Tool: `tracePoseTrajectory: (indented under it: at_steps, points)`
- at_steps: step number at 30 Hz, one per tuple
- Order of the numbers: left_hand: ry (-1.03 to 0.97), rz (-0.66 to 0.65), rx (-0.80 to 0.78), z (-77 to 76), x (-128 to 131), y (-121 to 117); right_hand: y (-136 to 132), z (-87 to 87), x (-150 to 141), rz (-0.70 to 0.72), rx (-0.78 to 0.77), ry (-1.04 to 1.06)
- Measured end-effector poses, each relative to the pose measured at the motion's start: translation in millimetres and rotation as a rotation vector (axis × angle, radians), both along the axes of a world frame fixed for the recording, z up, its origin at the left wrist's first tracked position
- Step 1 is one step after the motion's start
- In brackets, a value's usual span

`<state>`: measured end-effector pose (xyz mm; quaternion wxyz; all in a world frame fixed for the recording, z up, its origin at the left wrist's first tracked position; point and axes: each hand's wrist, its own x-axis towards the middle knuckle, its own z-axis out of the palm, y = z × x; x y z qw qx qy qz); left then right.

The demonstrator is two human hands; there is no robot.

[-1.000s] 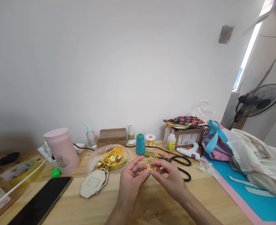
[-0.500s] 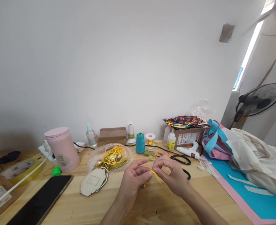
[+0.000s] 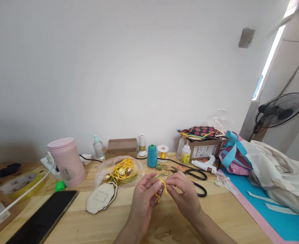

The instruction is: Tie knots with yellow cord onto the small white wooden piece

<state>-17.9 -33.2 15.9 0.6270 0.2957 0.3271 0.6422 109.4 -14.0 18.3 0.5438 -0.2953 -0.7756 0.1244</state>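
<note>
Yellow cord (image 3: 166, 190) at the fingertips of 2 bare hands

The cord hangs in a small loop above the near middle of a wooden table (image 3: 88, 230). The left hand (image 3: 143, 195) has its thumb and index finger closed together on the cord, its other fingers loosely curled and slightly spread. The right hand (image 3: 186, 193) comes in from the right with thumb and index finger bent close together, right beside the loop; whether they grip it, I cannot tell. A second bit of yellow shows below the left fingertips, next to a small dark-edged piece (image 3: 156, 201) mostly hidden by that hand.

Just beyond the right hand lie black-handled scissors (image 3: 200, 175), blades toward the left. On the far side of the hands stands a teal thread spool (image 3: 152, 156), with a tangle of green thread (image 3: 159, 166) just to its right. Left of the left hand, a clear plastic bag (image 3: 140, 166) holds more yellow strands and gold-coloured round pieces (image 3: 122, 171). Pale octagonal cards (image 3: 100, 199) lie at its near edge, and a dark phone (image 3: 42, 217) lies farther left.
</note>
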Motion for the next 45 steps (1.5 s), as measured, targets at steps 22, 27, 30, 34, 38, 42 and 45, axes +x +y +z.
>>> tracePoseTrajectory:
  at_steps: [22,27,30,34,38,42,45]
  points:
    - [0.371,-0.067,0.008,0.9,-3.5,2.9,6.2,0.2,7.5,-0.039,-0.175,-0.195]
    - [0.22,-0.15,-0.031,-4.6,-2.2,1.3,3.9,3.0,6.6,-0.081,-0.256,-0.174]
    - [0.183,-0.191,-0.044,-3.2,-3.2,-0.1,4.8,4.1,7.5,-0.046,-0.307,-0.135]
    - [0.106,-0.289,-0.068,1.6,-5.0,-1.7,6.0,7.5,9.6,0.006,-0.328,-0.101]
    - [0.051,-0.345,-0.108,5.4,-7.2,-3.2,4.5,12.5,11.8,0.074,-0.322,-0.099]
    - [0.058,-0.405,-0.133,6.7,-10.1,-3.8,1.8,15.7,13.0,0.134,-0.308,-0.115]
    - [0.061,-0.441,-0.138,7.0,-11.4,-3.7,0.7,16.1,13.1,0.159,-0.301,-0.121]
